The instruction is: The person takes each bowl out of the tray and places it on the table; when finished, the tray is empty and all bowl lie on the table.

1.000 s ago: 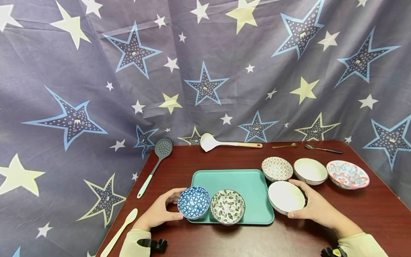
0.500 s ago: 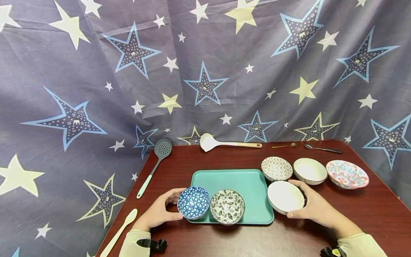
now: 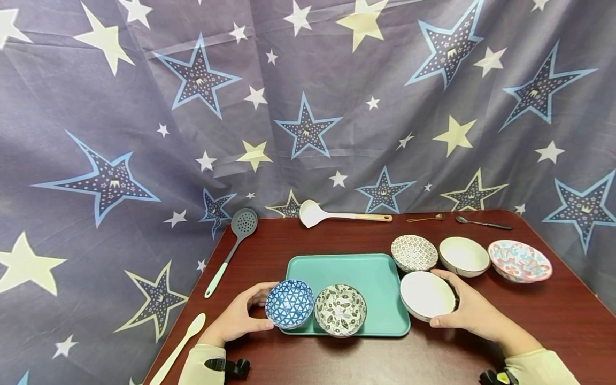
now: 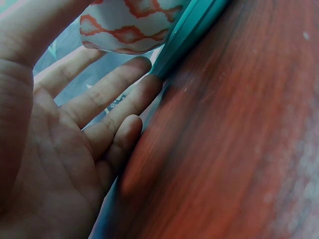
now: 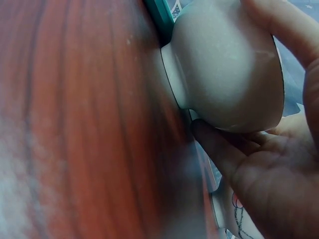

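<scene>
A blue bowl with a triangle pattern [image 3: 289,303] sits at the front left corner of the green tray [image 3: 380,289]. My left hand [image 3: 240,314] holds it from the left, thumb in front and fingers behind. In the left wrist view, its outer side [image 4: 130,25] is white with orange markings, and the lower fingers stay apart from it. Beside it on the tray's front edge is a leaf-patterned bowl [image 3: 340,310]. Right of the tray, my right hand [image 3: 469,307] grips a white bowl [image 3: 427,295] between thumb and fingers; its plain outside [image 5: 224,64] fills the right wrist view.
Behind the right hand stand a brown-patterned bowl [image 3: 415,253], a cream bowl [image 3: 464,256] and a pink-and-blue bowl [image 3: 520,261]. A white ladle [image 3: 315,214] and two small spoons lie along the back. A grey skimmer [image 3: 244,223] and a cream spoon [image 3: 196,324] lie left.
</scene>
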